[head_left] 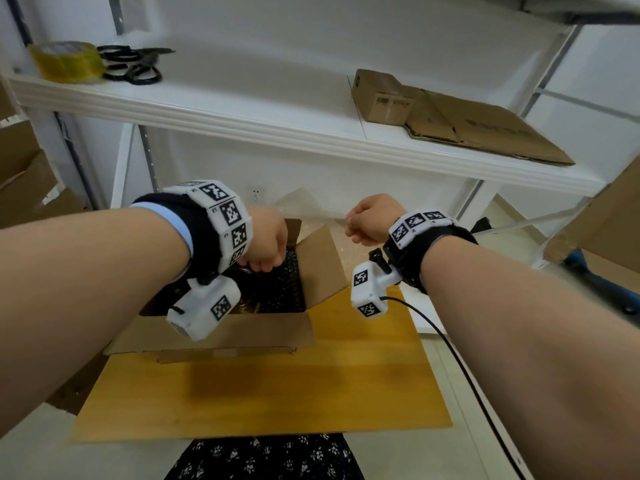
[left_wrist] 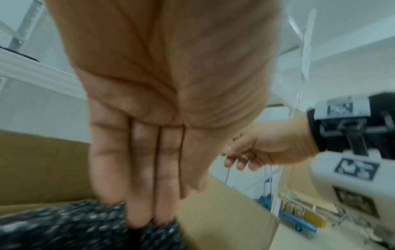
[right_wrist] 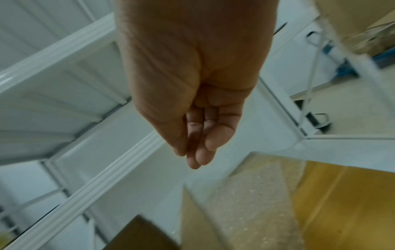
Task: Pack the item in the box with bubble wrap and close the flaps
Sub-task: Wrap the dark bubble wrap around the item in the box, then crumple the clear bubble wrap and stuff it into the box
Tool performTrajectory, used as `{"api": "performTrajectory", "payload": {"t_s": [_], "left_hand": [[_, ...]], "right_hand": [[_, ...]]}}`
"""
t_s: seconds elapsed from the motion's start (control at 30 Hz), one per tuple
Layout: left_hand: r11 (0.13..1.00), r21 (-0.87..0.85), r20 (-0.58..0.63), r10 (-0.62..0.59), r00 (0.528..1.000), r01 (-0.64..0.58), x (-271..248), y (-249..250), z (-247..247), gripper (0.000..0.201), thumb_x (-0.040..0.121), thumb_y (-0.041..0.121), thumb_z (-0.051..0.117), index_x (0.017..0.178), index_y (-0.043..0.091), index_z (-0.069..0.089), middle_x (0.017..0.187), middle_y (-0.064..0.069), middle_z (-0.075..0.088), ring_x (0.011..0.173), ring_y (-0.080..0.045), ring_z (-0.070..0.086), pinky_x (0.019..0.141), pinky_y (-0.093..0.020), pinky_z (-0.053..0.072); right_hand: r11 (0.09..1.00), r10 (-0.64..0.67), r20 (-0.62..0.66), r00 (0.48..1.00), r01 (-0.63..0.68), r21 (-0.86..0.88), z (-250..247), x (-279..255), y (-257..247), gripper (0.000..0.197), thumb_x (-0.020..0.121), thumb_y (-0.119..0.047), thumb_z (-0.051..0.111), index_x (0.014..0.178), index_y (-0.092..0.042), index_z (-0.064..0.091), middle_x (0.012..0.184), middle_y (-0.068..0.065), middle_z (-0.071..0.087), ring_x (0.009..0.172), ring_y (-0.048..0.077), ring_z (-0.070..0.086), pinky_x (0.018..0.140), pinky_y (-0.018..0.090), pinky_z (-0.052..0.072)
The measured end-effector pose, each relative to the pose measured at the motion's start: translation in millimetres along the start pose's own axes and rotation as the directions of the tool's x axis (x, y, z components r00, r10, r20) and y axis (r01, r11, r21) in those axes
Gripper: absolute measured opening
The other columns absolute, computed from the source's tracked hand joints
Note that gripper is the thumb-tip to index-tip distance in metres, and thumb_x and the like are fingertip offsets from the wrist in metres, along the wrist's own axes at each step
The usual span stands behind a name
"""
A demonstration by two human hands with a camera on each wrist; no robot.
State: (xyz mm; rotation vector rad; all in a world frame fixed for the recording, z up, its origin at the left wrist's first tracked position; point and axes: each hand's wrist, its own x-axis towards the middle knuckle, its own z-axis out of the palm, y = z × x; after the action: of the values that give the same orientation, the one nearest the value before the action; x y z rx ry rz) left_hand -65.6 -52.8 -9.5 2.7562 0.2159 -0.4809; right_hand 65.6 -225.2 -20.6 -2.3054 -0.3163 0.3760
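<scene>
Inside the open cardboard box [head_left: 221, 327], seen from the head view, a dark sheet of bubble wrap [head_left: 282, 282] is being pressed down by the left hand [head_left: 265, 242], which is reaching in from above the box's near-left side. A metallic, gold-toned item [head_left: 246, 306] is partly showing in the box beside the wrap, under the wrist camera; what it is cannot be told. The box's flaps are all standing open, the right flap [head_left: 320, 261] tilted outward. The right hand [head_left: 369, 220] is being held above and to the right of the box, apart from it, with a clear sheet of bubble wrap [head_left: 311, 206] lying behind the box on the yellow table [head_left: 277, 393].

In the left wrist view, the left hand's fingers [left_wrist: 140, 186] are being kept straight and together, their tips touching the dark bubble wrap [left_wrist: 74, 225]; nothing is being gripped. The right hand [left_wrist: 262, 148] is shown beyond the box wall, its fingers loosely curled; thin lines run past them, but whether anything is pinched there cannot be told.

In the right wrist view, the right hand [right_wrist: 192, 94] is shown with fingers hanging loosely together and empty, above the clear bubble wrap [right_wrist: 252, 203] just beyond the box.

The risk from here is judged to be uneven padding: if the wrap is only being pushed to one side, the item may be left bare against the cardboard. A flap could also be caught on bulging wrap and kept from closing flat.
</scene>
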Motion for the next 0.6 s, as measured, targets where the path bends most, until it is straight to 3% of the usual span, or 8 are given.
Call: {"api": "performTrajectory", "payload": {"t_s": [0.13, 0.23, 0.27, 0.33, 0.4, 0.53, 0.6], "left_hand": [[0.944, -0.31, -0.218, 0.045, 0.975, -0.113, 23, 18, -1, 0.011, 0.092, 0.013, 0.06, 0.093, 0.008, 0.069, 0.079, -0.004, 0.075, 0.069, -0.015, 0.072, 0.052, -0.021, 0.052], [0.825, -0.536, -0.326, -0.008, 0.945, -0.178, 40, 32, -2, 0.009, 0.09, 0.009, 0.062, 0.09, 0.004, 0.069, 0.08, -0.011, 0.074, 0.06, -0.016, 0.066, 0.055, -0.024, 0.05], [0.8, -0.566, -0.347, -0.014, 0.938, -0.198, 46, 36, -4, 0.008, 0.09, 0.009, 0.062, 0.089, 0.004, 0.069, 0.079, -0.01, 0.073, 0.057, -0.014, 0.064, 0.055, -0.025, 0.049], [0.78, -0.582, -0.384, -0.014, 0.923, -0.23, 58, 40, -10, 0.01, 0.091, 0.012, 0.062, 0.085, 0.009, 0.07, 0.075, -0.004, 0.073, 0.053, -0.009, 0.062, 0.048, -0.018, 0.045], [0.757, -0.606, -0.403, -0.027, 0.915, -0.244, 68, 42, -18, 0.011, 0.091, 0.015, 0.062, 0.086, 0.01, 0.07, 0.073, -0.001, 0.072, 0.054, -0.007, 0.061, 0.047, -0.017, 0.041], [0.694, -0.674, -0.389, -0.044, 0.92, -0.252, 90, 41, -24, 0.015, 0.092, 0.019, 0.061, 0.089, 0.008, 0.07, 0.07, 0.0, 0.069, 0.052, -0.008, 0.057, 0.049, -0.022, 0.038], [0.679, -0.691, -0.386, -0.06, 0.92, -0.246, 99, 40, -25, 0.016, 0.092, 0.021, 0.061, 0.088, 0.009, 0.071, 0.071, 0.0, 0.068, 0.054, -0.008, 0.057, 0.05, -0.022, 0.039]], "right_hand": [[0.989, 0.125, -0.041, 0.991, -0.122, 0.082, -12, 4, 33, 0.014, 0.096, -0.003, 0.049, 0.105, 0.0, 0.06, 0.081, 0.016, 0.067, 0.054, 0.018, 0.055, 0.052, 0.025, 0.046], [0.986, 0.158, -0.009, 0.987, -0.157, 0.054, -12, 12, 56, 0.017, 0.096, -0.003, 0.047, 0.106, 0.001, 0.061, 0.08, 0.015, 0.065, 0.055, 0.018, 0.055, 0.051, 0.025, 0.047], [0.989, 0.145, 0.016, 0.989, -0.145, -0.008, -10, 15, 63, 0.018, 0.095, -0.002, 0.049, 0.106, -0.001, 0.064, 0.085, 0.015, 0.067, 0.06, 0.019, 0.059, 0.055, 0.027, 0.051], [0.98, 0.098, 0.077, 0.992, -0.083, -0.179, -3, 24, 77, 0.022, 0.092, -0.003, 0.054, 0.109, -0.009, 0.067, 0.099, 0.011, 0.069, 0.081, 0.021, 0.067, 0.073, 0.034, 0.06], [0.954, 0.061, 0.141, 0.988, -0.016, -0.3, 7, 36, 89, 0.027, 0.092, -0.007, 0.056, 0.115, -0.015, 0.067, 0.11, 0.007, 0.067, 0.097, 0.023, 0.067, 0.084, 0.038, 0.058], [0.888, 0.001, 0.265, 0.964, 0.121, -0.443, 31, 60, 101, 0.037, 0.09, -0.017, 0.058, 0.125, -0.026, 0.061, 0.13, -0.001, 0.06, 0.106, 0.02, 0.063, 0.09, 0.036, 0.055], [0.865, -0.012, 0.31, 0.951, 0.165, -0.475, 43, 72, 105, 0.043, 0.091, -0.018, 0.059, 0.133, -0.025, 0.055, 0.136, 0.0, 0.055, 0.112, 0.022, 0.06, 0.089, 0.032, 0.052]]}}
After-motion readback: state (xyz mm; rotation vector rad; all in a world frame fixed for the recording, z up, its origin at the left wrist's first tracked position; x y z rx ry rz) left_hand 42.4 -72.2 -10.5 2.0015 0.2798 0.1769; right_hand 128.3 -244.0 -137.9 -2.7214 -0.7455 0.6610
